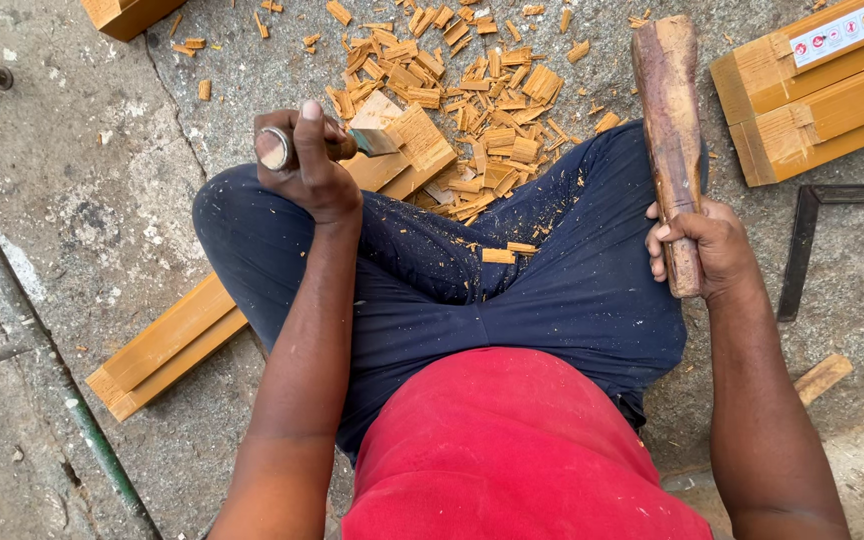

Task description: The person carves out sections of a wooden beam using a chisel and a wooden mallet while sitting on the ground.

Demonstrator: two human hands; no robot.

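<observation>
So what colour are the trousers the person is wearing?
Dark navy blue trousers, dusted with pale wood chips; the head view shows them best.

Loose wood chips [472, 95] are lying scattered over the grey concrete floor [102, 190] at the far middle. Two stacked timber pieces [812, 100], one bearing a white label, are resting at the far right. A dark metal try square [804, 245] is lying just near of them. A small wooden offcut [822, 378] is sitting at the near right. A green-painted metal rod [12, 320] is running along the left edge. Another timber block [127, 12] is showing at the far left.
</observation>
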